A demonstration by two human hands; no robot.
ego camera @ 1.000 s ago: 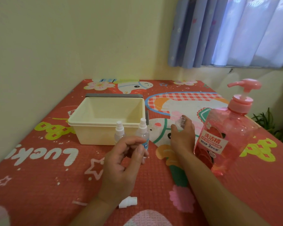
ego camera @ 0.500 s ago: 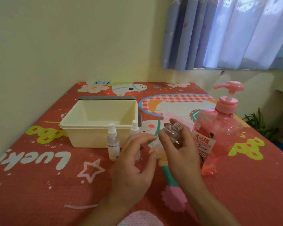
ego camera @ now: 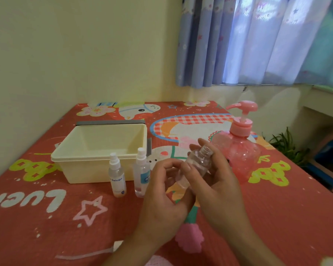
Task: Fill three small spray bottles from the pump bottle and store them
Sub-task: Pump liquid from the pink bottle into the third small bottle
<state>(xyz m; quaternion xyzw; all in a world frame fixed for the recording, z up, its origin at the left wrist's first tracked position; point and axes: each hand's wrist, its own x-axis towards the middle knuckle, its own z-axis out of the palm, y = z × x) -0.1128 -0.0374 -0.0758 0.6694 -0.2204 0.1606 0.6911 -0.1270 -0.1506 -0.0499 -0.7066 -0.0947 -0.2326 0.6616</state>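
Note:
My right hand holds a small clear spray bottle with no cap, tilted, its open neck pointing up and right. My left hand is beside it, fingers curled at the bottle's lower end; I cannot tell whether it grips the bottle. Two capped spray bottles stand on the mat to the left: one with orange liquid at the bottom and one with a blue label. The pink pump bottle stands just behind my right hand.
A cream plastic bin sits open behind the two standing bottles, with a grey lid behind it. The red patterned mat covers the table. A wall runs along the left, curtains and a plant at the right.
My right hand lifted the uncapped bottle from beside the pump bottle and brought it toward me. My left hand came up to meet it. The loose white cap near me left the view.

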